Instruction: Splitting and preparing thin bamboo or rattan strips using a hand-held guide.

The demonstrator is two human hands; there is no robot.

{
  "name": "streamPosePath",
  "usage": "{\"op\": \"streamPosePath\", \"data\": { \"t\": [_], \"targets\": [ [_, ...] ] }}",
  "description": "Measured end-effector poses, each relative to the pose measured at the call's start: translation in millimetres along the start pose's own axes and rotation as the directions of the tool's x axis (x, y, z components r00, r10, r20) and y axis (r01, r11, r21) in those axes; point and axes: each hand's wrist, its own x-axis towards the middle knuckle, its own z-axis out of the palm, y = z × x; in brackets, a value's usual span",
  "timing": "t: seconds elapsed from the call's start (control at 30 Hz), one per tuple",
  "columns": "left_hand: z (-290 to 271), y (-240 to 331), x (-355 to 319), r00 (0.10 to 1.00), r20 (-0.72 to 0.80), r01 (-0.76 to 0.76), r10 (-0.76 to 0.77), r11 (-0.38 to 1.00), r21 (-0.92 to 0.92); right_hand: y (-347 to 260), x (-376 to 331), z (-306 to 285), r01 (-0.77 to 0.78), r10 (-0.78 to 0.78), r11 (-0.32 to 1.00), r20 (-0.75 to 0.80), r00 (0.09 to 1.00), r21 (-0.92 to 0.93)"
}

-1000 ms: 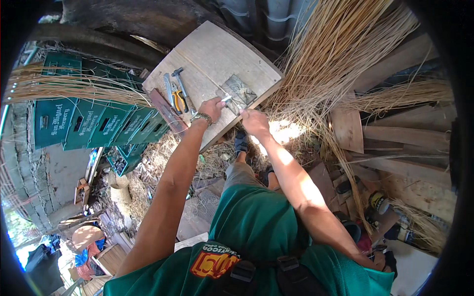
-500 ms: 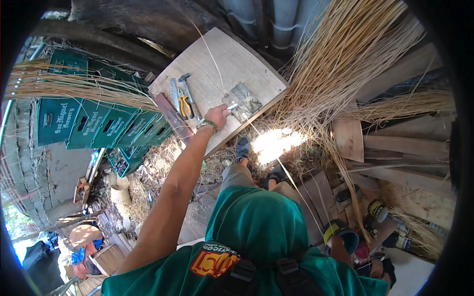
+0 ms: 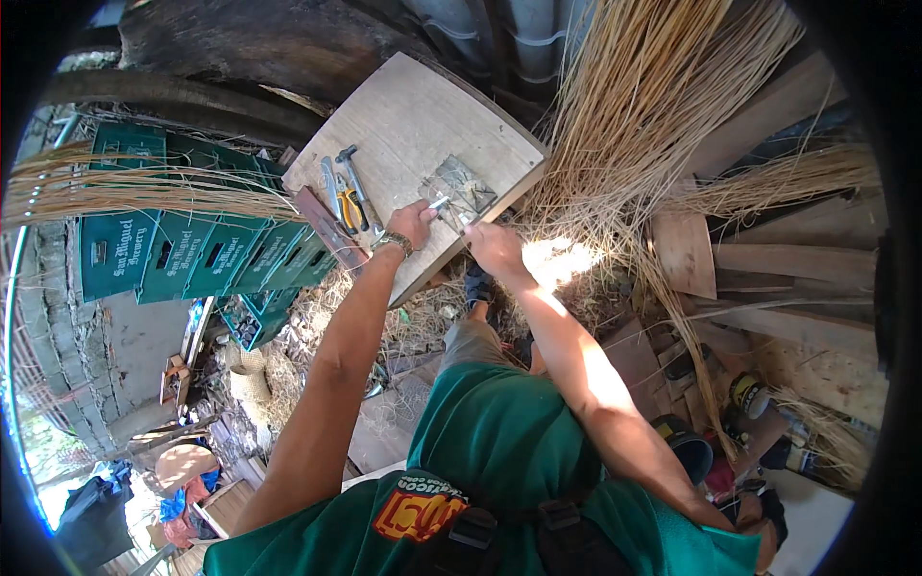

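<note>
Over the front part of a wooden board (image 3: 413, 115), my left hand (image 3: 413, 226), with a banded wrist, is closed on a small shiny metal piece (image 3: 439, 204). Its full shape is hidden by my fingers. Right beside it, my right hand (image 3: 497, 252) is closed in a pinch at the board's front edge. Whatever sits between those fingertips is too small to make out. Just beyond both hands lies a dark square plate (image 3: 465, 182) with thin pale fibres on it. Yellow-and-black pliers (image 3: 351, 206) and a small hammer (image 3: 351, 168) rest on the board's left side.
Long cane strands (image 3: 643, 86) stand in a thick bundle at the right. Stacked green crates (image 3: 192, 250) are at the left, with more strands (image 3: 144, 187) across them. Fibre scraps litter the floor below. A dark bucket (image 3: 684, 449) stands at lower right.
My right hand has come up from the bucket at lower right to the board's edge beside my left hand. The long pale strip stretched toward it no longer shows. My left hand keeps its grip.
</note>
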Motion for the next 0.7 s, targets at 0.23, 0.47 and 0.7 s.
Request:
{"op": "streamPosePath", "data": {
  "t": [0.23,0.47,0.7],
  "targets": [
    [-1,-2,-6,1.0,-0.002,-0.008,0.008,1.0,-0.009,309,-362,27,-0.405,0.674,0.678,0.3,0.675,-0.614],
    [11,-12,3,0.998,-0.017,-0.062,0.062,0.998,-0.012,341,-783,-65,-0.428,0.956,0.286,0.226,0.185,-0.857],
    [-3,-4,-11,0.998,-0.032,-0.061,0.055,0.968,-0.243,431,-709,71,-0.389,0.515,0.649,0.002,0.857,-0.654]
  ]
}}
